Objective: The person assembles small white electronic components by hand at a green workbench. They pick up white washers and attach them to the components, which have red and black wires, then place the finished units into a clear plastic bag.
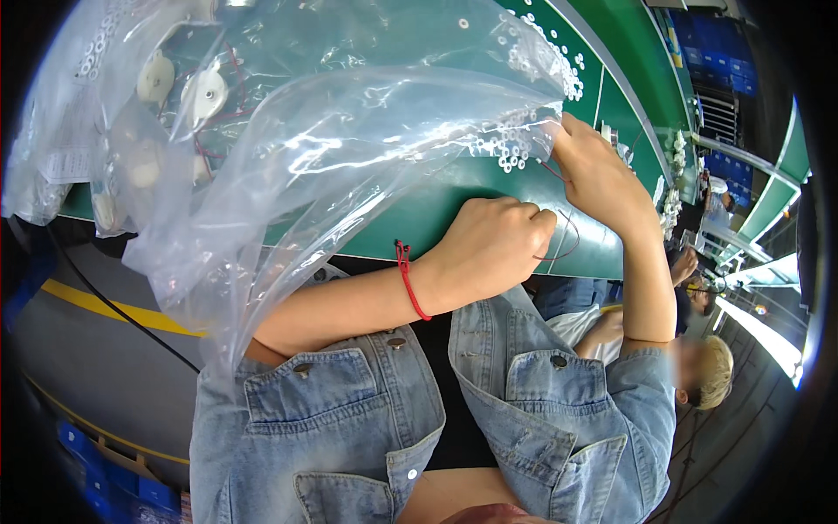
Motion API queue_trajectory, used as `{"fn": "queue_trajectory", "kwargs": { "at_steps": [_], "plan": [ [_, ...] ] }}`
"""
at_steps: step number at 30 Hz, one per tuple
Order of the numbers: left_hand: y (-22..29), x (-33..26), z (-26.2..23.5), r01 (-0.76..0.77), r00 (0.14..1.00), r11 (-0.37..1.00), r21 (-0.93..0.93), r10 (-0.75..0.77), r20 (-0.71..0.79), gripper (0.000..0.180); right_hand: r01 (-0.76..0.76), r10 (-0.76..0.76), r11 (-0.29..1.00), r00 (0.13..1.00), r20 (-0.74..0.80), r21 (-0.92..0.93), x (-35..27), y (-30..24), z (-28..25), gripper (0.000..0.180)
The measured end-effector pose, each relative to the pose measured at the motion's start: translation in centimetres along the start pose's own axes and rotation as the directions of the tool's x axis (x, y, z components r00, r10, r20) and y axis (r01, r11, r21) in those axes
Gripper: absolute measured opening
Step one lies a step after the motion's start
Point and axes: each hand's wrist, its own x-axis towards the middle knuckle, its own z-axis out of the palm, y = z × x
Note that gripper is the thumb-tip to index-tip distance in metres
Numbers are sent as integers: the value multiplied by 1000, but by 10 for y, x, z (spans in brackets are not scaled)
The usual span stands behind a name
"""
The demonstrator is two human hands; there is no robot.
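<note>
A large clear plastic bag (340,113) stretches across my left forearm and the table. Its far right edge tapers to the fingers of my right hand (602,179), which are closed on it; the fingertips are partly hidden. Close to me, my left hand (502,240) is curled into a fist above the table edge, a red string bracelet (406,279) on its wrist. Thin red wire (576,240) loops out of this fist toward the right hand. Small white rings (511,157) lie scattered beside the right fingertips, partly seen through the plastic.
White round parts with red wires (208,92) lie under plastic at the left of the green table (419,205). More white rings (572,79) are spread farther back. A co-worker (703,371) sits at my right. A dark cable (122,306) hangs over the floor at left.
</note>
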Motion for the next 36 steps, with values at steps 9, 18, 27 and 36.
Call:
{"fn": "queue_trajectory", "kwargs": {
  "at_steps": [9,18,27,36],
  "plan": [
    [2,6,2,25,999,999,-26,-24,24,9,-82,94,950,995,-24,303,-6,18,5,14],
    [11,9,0,87,993,996,-24,-85,77,10,-146,337,352,941,20,924,-41,38,28,15],
    [29,13,-19,267,962,956,-125,-272,-24,45,79,304,65,948,-95,995,-73,-4,51,22],
    [23,-2,-38,77,997,994,73,-75,-29,44,259,302,-110,929,-216,960,-77,-58,73,33]
  ]
}}
